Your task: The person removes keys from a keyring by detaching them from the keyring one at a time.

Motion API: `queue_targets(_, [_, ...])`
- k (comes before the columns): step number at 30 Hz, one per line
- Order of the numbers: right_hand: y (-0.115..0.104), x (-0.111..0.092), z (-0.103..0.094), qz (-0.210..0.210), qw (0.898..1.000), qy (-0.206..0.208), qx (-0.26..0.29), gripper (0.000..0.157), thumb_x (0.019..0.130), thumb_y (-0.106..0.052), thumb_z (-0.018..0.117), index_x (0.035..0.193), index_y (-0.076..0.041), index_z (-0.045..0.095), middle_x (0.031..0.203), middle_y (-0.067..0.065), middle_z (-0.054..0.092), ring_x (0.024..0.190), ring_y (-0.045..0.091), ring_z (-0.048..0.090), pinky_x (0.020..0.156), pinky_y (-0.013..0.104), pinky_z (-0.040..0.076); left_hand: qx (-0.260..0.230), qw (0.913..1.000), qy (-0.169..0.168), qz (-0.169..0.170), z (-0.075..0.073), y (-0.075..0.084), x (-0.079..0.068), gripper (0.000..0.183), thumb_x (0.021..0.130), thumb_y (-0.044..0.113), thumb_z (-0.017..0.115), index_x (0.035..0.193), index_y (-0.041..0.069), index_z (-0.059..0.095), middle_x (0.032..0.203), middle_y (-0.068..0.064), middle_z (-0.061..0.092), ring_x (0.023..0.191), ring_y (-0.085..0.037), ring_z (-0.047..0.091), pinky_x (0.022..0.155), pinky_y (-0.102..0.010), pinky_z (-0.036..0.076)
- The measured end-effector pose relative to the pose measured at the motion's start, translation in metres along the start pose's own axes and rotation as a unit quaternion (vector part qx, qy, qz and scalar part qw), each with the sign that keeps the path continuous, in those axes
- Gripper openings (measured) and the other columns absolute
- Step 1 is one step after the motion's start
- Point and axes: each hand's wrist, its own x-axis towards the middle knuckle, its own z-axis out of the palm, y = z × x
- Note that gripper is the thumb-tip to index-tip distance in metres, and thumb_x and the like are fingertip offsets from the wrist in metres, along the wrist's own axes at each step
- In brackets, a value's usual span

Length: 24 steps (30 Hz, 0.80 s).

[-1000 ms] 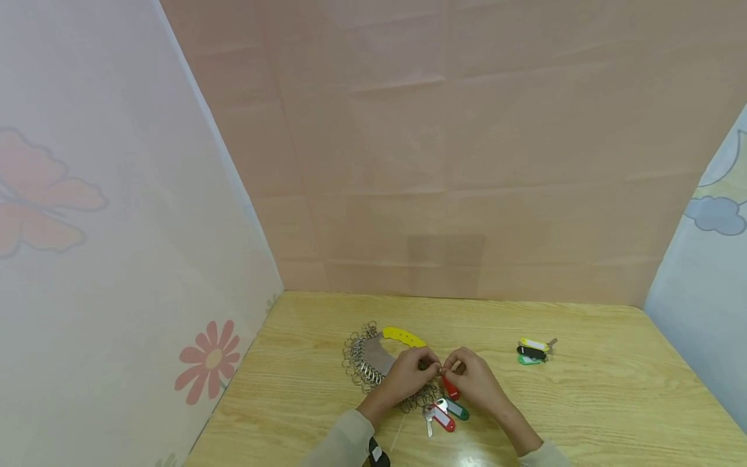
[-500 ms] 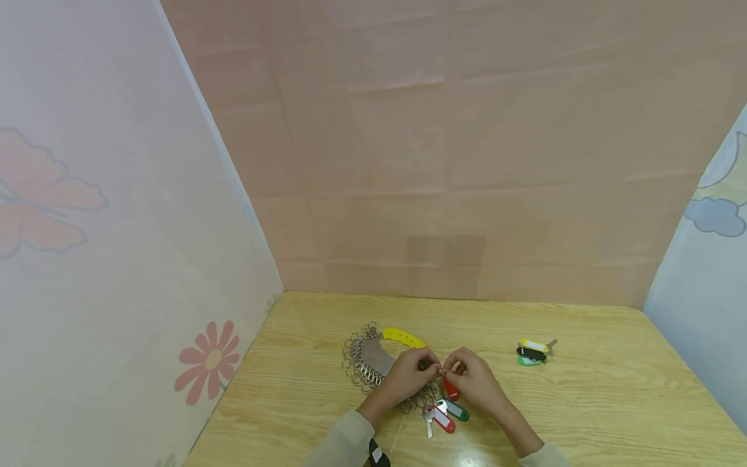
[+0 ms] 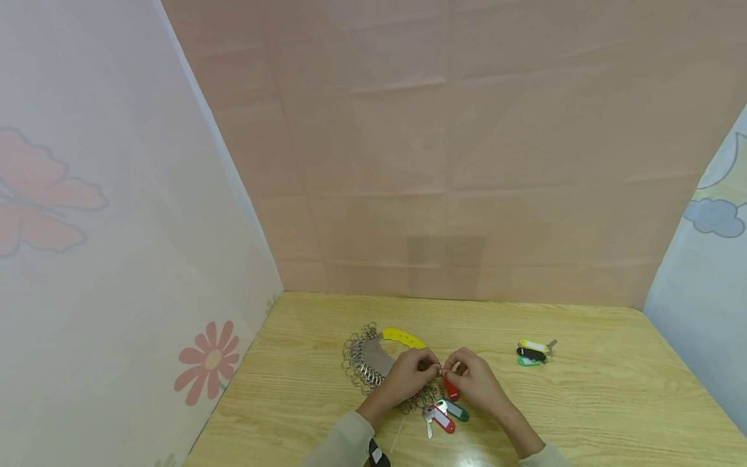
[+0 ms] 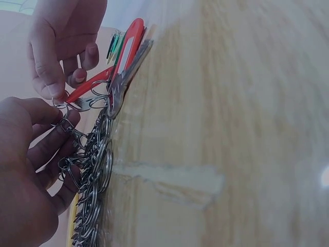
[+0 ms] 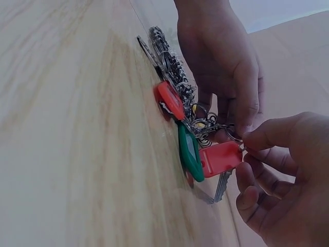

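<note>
My left hand [image 3: 411, 373] pinches a metal key ring [image 4: 62, 112] at the right end of a curved grey key holder [image 3: 376, 357]. Many such rings hang along the holder's edge, and a yellow grip [image 3: 403, 337] forms its far side. Fingertip to fingertip with the left, my right hand [image 3: 471, 379] pinches the small wire loop of a red key tag [image 5: 221, 157]. A key [image 5: 223, 186] hangs by that tag. Whether loop and ring are linked is hidden by the fingers. Nearer me lie another red tag [image 3: 443, 419] and a green tag [image 3: 456, 410], with keys beside them.
Yellow, black and green key tags [image 3: 532, 354] with keys lie together to the right on the wooden table [image 3: 607, 389]. A brown backdrop stands behind, with patterned panels at both sides. A pale strip [image 4: 175, 180] marks the tabletop near the left wrist.
</note>
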Motion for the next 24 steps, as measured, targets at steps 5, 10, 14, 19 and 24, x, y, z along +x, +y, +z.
queue_targets(5, [0.0019, 0.0006, -0.0006, 0.005, 1.000, -0.005, -0.004, 0.009, 0.089, -0.011, 0.072, 0.086, -0.013, 0.064, 0.095, 0.002, 0.060, 0.078, 0.016, 0.060, 0.060, 0.024, 0.050, 0.000, 1.0000, 0.001, -0.002, 0.0007, -0.0007, 0.0004, 0.011, 0.100, 0.029, 0.061, 0.098, 0.023, 0.070, 0.090, 0.012, 0.068, 0.080, 0.005, 0.058, 0.072, -0.018, 0.049])
queue_targets(10, [0.0037, 0.0017, -0.0006, 0.000, 1.000, -0.006, -0.001, 0.009, 0.089, -0.012, 0.073, 0.086, -0.013, 0.064, 0.094, 0.002, 0.061, 0.077, 0.016, 0.060, 0.059, 0.024, 0.049, 0.006, 1.0000, 0.003, -0.001, 0.0008, -0.0015, 0.0001, 0.012, 0.100, 0.029, 0.060, 0.098, 0.023, 0.070, 0.091, 0.012, 0.068, 0.080, 0.005, 0.057, 0.072, -0.018, 0.049])
queue_targets(14, [0.0044, 0.0018, -0.0006, -0.004, 1.000, -0.003, -0.004, 0.010, 0.089, -0.012, 0.073, 0.085, -0.014, 0.064, 0.094, 0.002, 0.061, 0.077, 0.015, 0.060, 0.060, 0.024, 0.050, 0.012, 0.9999, 0.007, 0.004, 0.0003, -0.0004, -0.0003, 0.011, 0.099, 0.027, 0.061, 0.098, 0.022, 0.070, 0.090, 0.012, 0.068, 0.080, 0.005, 0.057, 0.073, -0.017, 0.049])
queue_targets(19, [0.0033, 0.0016, -0.0006, -0.001, 1.000, 0.001, -0.003, 0.010, 0.088, -0.011, 0.073, 0.085, -0.015, 0.064, 0.094, 0.002, 0.061, 0.076, 0.013, 0.060, 0.059, 0.024, 0.050, 0.014, 0.9998, 0.012, 0.009, -0.0004, 0.0027, 0.0009, 0.009, 0.098, 0.023, 0.063, 0.096, 0.018, 0.071, 0.089, 0.010, 0.070, 0.080, 0.006, 0.057, 0.074, -0.016, 0.049])
queue_targets(24, [0.0011, 0.0010, -0.0008, 0.005, 1.000, -0.007, 0.001, 0.008, 0.090, -0.012, 0.071, 0.088, -0.011, 0.064, 0.096, 0.005, 0.061, 0.073, 0.012, 0.060, 0.057, 0.023, 0.049, 0.013, 0.9998, 0.012, 0.008, -0.0005, 0.0031, 0.0010, 0.009, 0.098, 0.021, 0.063, 0.096, 0.018, 0.071, 0.089, 0.010, 0.070, 0.080, 0.006, 0.057, 0.074, -0.016, 0.049])
